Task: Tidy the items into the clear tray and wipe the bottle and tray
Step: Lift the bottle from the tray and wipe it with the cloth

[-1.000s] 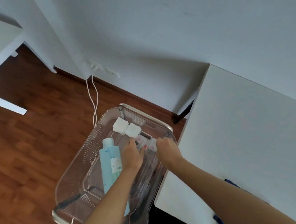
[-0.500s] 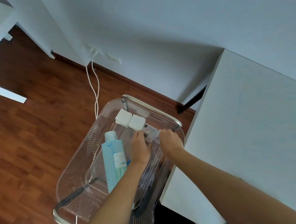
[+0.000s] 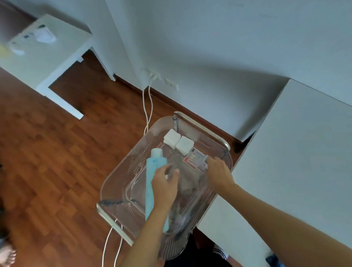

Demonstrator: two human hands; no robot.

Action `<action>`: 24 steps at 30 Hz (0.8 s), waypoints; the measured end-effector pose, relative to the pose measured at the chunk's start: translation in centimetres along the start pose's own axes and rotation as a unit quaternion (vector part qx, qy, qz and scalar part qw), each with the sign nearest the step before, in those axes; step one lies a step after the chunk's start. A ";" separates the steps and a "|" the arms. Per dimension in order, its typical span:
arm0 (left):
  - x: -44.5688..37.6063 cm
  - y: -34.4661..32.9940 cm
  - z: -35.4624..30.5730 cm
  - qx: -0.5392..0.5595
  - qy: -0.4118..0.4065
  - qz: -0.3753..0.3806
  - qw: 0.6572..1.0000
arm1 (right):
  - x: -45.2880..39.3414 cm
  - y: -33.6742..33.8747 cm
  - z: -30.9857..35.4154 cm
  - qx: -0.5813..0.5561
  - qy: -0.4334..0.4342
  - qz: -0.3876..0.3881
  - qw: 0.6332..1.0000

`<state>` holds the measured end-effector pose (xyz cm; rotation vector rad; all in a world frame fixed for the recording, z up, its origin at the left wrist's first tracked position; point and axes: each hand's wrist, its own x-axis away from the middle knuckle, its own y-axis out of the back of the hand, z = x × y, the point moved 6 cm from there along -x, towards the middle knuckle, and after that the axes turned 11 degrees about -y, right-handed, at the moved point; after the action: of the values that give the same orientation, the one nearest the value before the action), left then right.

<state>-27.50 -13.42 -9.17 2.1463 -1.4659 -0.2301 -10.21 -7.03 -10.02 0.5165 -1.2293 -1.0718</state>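
Note:
A clear ribbed tray (image 3: 119,167) with metal handles sits low beside the white table. In it a light blue bottle (image 3: 152,172) lies on its side along the left. Two white square pads (image 3: 177,141) lie at the far end. Next to them is a small clear box (image 3: 194,159) with a red and coloured label. My left hand (image 3: 165,185) hovers over the bottle's middle with loosely curled, parted fingers; I cannot tell whether it touches the bottle. My right hand (image 3: 218,174) has its fingertips closed on the box's right end.
A white table (image 3: 296,167) borders the tray on the right. White cables (image 3: 147,110) run from a wall socket (image 3: 153,75) across the wooden floor and under the tray. A white side table (image 3: 48,52) stands far left. A person's bare foot (image 3: 4,257) is at the left edge.
My left hand has let go of the small clear box and drawn back left over the bottle. My right hand stays on the box. The view has swung left.

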 end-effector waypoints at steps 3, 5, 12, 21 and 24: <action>1.0 4.3 2.7 -0.032 0.066 -0.063 0.995 | 1.4 -0.9 0.8 -0.066 0.023 0.028 0.997; 1.1 6.3 4.4 -0.047 0.111 -0.065 0.991 | 2.1 -2.1 1.7 -0.074 0.033 0.064 0.995; -1.2 6.6 7.3 0.014 0.241 0.035 0.970 | 2.7 -5.8 4.7 -0.127 0.001 0.125 0.984; -4.1 4.8 9.9 0.104 0.307 0.194 0.926 | 0.4 -9.5 7.1 -0.177 -0.097 0.191 0.961; -4.5 4.7 10.5 0.107 0.306 0.225 0.919 | 0.1 -10.8 7.4 -0.213 -0.122 0.225 0.943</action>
<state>-37.52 -14.08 -16.30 1.7203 -1.5740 0.7324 -21.07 -10.39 -16.51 -0.2320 -1.2032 -0.9815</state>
